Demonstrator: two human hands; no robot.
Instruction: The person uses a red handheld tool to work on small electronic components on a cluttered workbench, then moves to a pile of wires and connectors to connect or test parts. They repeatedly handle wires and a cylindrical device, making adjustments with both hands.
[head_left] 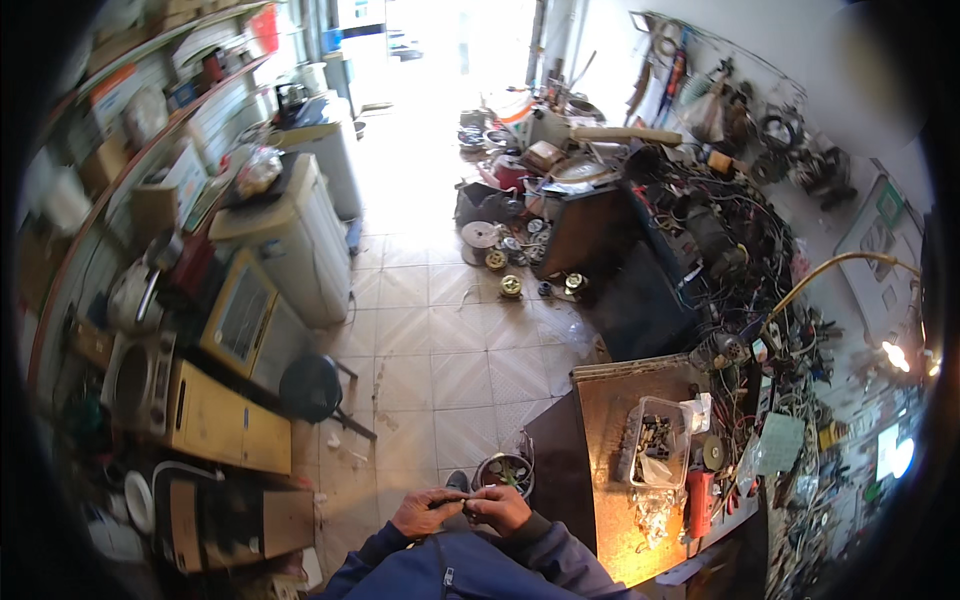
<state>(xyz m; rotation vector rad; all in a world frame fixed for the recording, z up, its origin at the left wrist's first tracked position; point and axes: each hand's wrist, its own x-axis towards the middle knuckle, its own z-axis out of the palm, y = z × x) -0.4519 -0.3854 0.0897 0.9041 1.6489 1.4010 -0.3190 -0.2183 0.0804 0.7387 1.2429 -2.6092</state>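
Both hands meet in front of my body at the lower middle of the head view. My left hand (pixel 424 513) is closed, with thumb and fingers pinched together. Close against it, my right hand (pixel 501 508) pinches as well, its fingertips touching or almost touching those of the left. A tiny dark thing seems to sit between the fingertips, too small and too covered by the fingers to name. Just beyond my right hand stands a round bucket (pixel 531 484) with mixed bits inside. The dark blue sleeves of my jacket (pixel 418 565) reach to both wrists.
On the right, a lit wooden workbench (pixel 608 430) carries a clear plastic box (pixel 682 440) of small parts and a red tool (pixel 699 503). A dark stool (pixel 310 388) stands on the left. Tangled wires and scrap (pixel 720 240) line the right wall, a white washing machine (pixel 290 225) the left.
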